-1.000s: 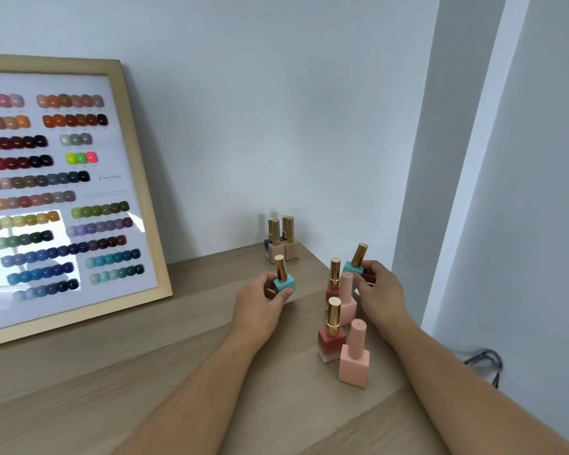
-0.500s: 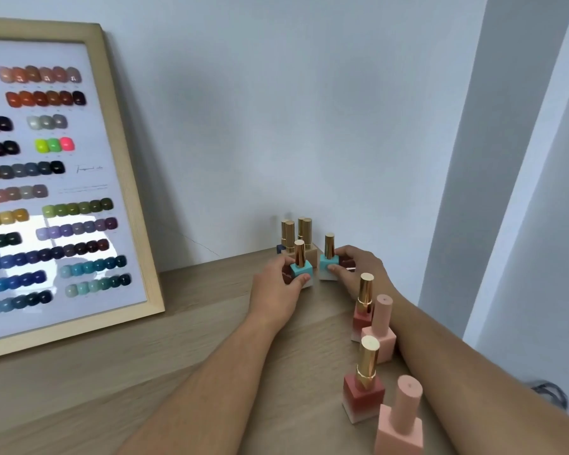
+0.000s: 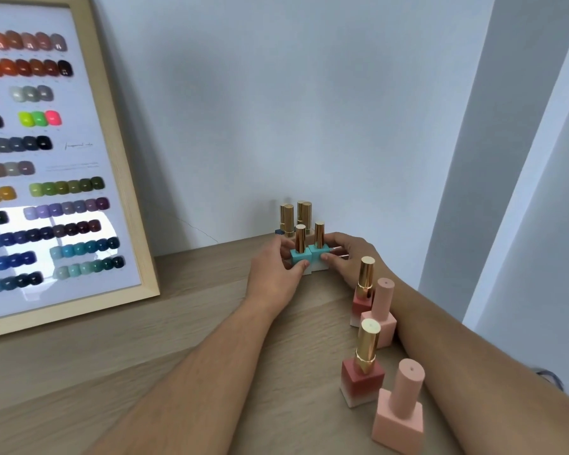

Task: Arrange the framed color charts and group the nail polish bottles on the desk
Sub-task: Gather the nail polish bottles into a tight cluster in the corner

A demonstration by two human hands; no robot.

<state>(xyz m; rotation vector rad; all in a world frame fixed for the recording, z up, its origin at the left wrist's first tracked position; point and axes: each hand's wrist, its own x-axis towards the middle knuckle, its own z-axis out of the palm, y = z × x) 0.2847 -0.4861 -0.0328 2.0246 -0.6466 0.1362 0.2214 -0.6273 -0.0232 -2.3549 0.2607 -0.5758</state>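
Two teal nail polish bottles with gold caps stand side by side on the wooden desk (image 3: 145,356), touching. My left hand (image 3: 273,274) grips the left teal bottle (image 3: 300,256). My right hand (image 3: 345,257) grips the right teal bottle (image 3: 320,252). Just behind them, against the wall, stand several gold-capped bottles (image 3: 294,218). A framed color chart (image 3: 46,159) in a light wood frame leans on the wall at the left.
Along my right forearm stand two red gold-capped bottles (image 3: 362,379) (image 3: 362,298) and two pink bottles (image 3: 398,418) (image 3: 382,316). The desk's right edge runs close past them. A dark cable (image 3: 551,377) lies below that edge.
Both hands carried the teal bottles toward the back wall and brought them together in front of the gold-capped bottles. The view has moved closer and to the right.
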